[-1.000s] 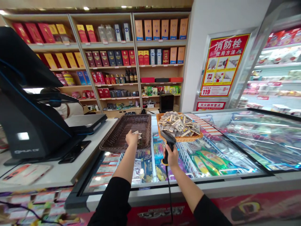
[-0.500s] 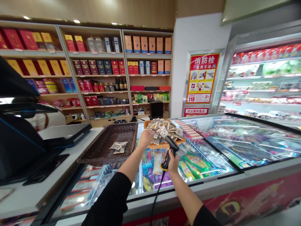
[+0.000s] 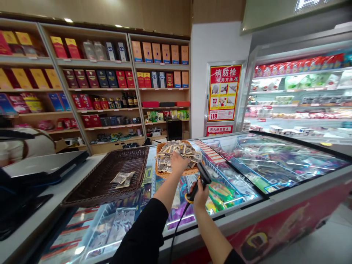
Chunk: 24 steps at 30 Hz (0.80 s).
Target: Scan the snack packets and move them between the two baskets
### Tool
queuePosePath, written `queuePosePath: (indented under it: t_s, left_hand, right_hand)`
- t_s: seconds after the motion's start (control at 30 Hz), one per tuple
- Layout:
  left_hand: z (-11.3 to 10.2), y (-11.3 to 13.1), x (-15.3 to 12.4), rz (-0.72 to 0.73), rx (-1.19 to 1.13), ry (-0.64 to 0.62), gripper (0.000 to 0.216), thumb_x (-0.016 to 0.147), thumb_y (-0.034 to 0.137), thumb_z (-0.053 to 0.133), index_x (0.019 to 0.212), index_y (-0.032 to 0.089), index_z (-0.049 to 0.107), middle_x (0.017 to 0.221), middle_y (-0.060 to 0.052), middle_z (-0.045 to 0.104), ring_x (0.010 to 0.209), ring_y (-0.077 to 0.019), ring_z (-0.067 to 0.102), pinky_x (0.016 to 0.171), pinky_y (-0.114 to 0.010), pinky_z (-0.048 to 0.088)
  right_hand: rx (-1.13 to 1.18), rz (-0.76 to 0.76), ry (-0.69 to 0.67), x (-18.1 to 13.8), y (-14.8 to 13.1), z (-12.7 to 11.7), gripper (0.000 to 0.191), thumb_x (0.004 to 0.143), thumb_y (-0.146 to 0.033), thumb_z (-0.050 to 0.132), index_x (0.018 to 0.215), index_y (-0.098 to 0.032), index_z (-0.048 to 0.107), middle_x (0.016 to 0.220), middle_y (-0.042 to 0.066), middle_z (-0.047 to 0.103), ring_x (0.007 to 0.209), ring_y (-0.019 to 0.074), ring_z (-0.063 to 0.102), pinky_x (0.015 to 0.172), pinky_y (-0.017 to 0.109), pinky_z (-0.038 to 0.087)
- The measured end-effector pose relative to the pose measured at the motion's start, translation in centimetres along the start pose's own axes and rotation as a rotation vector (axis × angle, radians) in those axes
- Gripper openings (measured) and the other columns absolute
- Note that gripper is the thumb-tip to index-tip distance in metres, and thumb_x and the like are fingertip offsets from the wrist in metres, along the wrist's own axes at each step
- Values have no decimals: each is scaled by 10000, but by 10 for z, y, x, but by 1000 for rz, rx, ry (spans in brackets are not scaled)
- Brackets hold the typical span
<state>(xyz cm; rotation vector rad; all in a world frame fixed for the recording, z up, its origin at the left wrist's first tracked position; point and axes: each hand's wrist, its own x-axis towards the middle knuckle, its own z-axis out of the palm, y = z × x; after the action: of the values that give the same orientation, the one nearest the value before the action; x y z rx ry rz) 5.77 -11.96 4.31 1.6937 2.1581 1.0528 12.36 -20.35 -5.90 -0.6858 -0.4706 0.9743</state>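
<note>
My left hand (image 3: 180, 162) is over an orange wicker basket (image 3: 162, 173) heaped with small clear-and-beige packets (image 3: 165, 156). Its fingers are closed at a packet (image 3: 176, 148) on top of the pile; the fingertips are partly hidden. Just to the right, my right hand (image 3: 201, 193) grips a black barcode scanner (image 3: 202, 176) with yellow trim, its head tilted up beside the basket. From the scanner's handle a black cable hangs down. At the left, a dark brown wicker tray (image 3: 103, 176) holds a few similar packets (image 3: 123, 179).
Basket and tray rest on a glass-topped chest freezer (image 3: 242, 154) full of packaged food. A counter (image 3: 68, 183) with a scale (image 3: 49, 163) stands at the left, and a person (image 3: 30, 145) is behind it. Shelves of boxes (image 3: 100, 79) line the back wall.
The view has turned right, so most things sit further left. My left hand has moved from the basket's left side onto the pile. My right hand still grips the scanner.
</note>
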Motion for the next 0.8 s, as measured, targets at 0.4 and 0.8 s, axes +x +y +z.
queuePosePath:
  t_s: [0.4, 0.8]
  left_hand:
    - [-97, -133, 29, -143, -571, -2, 388, 578, 267, 760, 928, 112, 698, 832, -100, 719, 729, -222, 667, 612, -279, 492]
    - [-108, -192, 23, -14, -894, 107, 544, 637, 261, 724, 1146, 100, 620, 1126, -120, 674, 1085, -234, 612, 929, -344, 491]
  right_hand:
    - [-181, -29, -350, -20, 8, 10, 332, 769, -492, 634, 719, -206, 471, 492, -69, 505, 332, 88, 435, 338, 214, 346]
    - [-226, 10, -589, -62, 44, 65, 290, 801, -462, 593, 715, -205, 490, 484, -67, 496, 342, 90, 428, 370, 220, 341]
